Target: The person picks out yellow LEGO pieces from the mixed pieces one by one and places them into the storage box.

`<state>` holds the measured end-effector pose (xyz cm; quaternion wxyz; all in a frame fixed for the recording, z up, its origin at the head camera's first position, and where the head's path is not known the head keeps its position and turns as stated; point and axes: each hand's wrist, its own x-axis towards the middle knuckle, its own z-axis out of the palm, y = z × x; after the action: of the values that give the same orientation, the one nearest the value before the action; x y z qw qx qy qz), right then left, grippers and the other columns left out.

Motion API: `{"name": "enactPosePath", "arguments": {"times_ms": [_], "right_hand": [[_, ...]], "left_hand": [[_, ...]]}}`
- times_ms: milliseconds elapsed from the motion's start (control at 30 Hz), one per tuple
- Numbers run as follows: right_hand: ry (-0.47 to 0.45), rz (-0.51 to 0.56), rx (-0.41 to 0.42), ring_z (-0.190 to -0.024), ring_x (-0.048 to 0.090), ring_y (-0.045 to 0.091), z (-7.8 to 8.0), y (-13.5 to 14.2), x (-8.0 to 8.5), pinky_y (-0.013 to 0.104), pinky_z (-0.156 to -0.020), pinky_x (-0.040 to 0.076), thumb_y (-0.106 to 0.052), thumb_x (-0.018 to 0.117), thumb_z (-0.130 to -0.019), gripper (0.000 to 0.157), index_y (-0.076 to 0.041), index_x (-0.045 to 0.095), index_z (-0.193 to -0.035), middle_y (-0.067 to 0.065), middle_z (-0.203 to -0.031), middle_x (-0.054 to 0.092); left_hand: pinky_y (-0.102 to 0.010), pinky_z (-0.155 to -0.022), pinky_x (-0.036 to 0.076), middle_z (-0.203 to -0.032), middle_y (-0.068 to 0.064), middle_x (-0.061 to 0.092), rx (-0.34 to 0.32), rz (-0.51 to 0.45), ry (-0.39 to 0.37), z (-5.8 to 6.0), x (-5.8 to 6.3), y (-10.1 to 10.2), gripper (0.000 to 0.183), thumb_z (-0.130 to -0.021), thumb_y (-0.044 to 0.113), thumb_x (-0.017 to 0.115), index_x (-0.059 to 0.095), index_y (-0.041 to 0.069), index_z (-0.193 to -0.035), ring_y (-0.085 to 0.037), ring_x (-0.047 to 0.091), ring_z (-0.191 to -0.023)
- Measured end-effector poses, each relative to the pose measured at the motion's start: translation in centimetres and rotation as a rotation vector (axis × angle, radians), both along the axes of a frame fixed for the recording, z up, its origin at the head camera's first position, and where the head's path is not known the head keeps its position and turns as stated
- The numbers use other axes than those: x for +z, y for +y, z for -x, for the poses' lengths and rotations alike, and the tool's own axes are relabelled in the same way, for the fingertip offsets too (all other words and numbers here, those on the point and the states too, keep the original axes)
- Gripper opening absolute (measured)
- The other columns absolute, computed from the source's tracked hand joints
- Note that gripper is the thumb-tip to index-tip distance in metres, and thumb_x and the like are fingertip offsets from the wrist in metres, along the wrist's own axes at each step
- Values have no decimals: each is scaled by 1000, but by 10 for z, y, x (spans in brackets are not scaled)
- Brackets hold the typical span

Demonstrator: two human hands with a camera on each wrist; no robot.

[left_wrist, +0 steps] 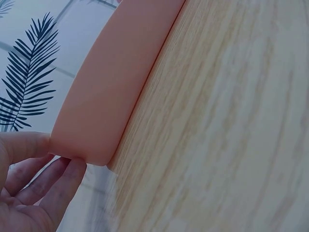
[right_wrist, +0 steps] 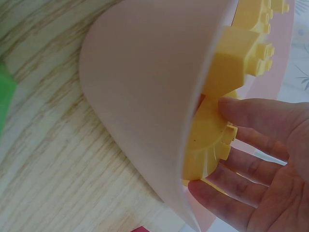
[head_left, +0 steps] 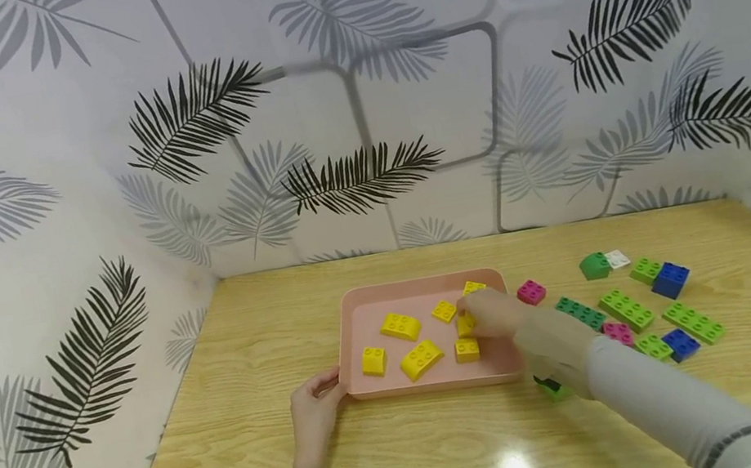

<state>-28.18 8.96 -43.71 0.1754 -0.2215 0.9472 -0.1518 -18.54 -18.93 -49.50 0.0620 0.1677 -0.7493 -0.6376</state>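
A pink tray (head_left: 438, 385) holds several yellow toy bricks, some square and some curved, such as a curved brick (head_left: 421, 359) near its middle. At the tray's front left corner my left hand (head_left: 312, 414) holds on, thumb and fingers against the wall in the left wrist view. Inside the right end of the tray, my right hand (head_left: 497, 315) grips a rounded yellow brick (right_wrist: 207, 133). The thumb is on one side of this brick and the fingers on the other, close to the tray wall (right_wrist: 140, 82). Another yellow brick (right_wrist: 231, 60) stands beside it.
Right of the tray lie loose bricks: a magenta brick (head_left: 531, 291), a dark green brick (head_left: 580, 313), lime bricks (head_left: 627, 309), a blue brick (head_left: 670, 280) and a white brick (head_left: 617, 259). A green brick (head_left: 557, 390) is partly hidden under the right forearm. A leaf-patterned curtain (head_left: 358, 129) hangs behind the table.
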Motion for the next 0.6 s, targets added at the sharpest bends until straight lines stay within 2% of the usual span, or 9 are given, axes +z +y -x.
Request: {"name": "enactPosePath", "arguments": {"times_ms": [233,600], "right_hand": [[-30,-37,-52,-99,53,22,12,-2,-17,40,-100,40,-12,68,-82,36,-7,59,-116,7,-110,62],[-65,-5,-97,-96,51,20,14,-1,-21,40,-99,40,-12,69,-81,37,-10,59,-117,5,-111,61]], "left_hand": [[-26,-74,54,-108,-26,60,-10,0,3,-2,2,1,28,-82,-3,63,61,-11,-108,-28,63,-93],[-25,-74,54,-108,-25,61,-5,12,1,-1,1,1,27,-81,-3,64,62,-10,-107,-27,63,-93]]}}
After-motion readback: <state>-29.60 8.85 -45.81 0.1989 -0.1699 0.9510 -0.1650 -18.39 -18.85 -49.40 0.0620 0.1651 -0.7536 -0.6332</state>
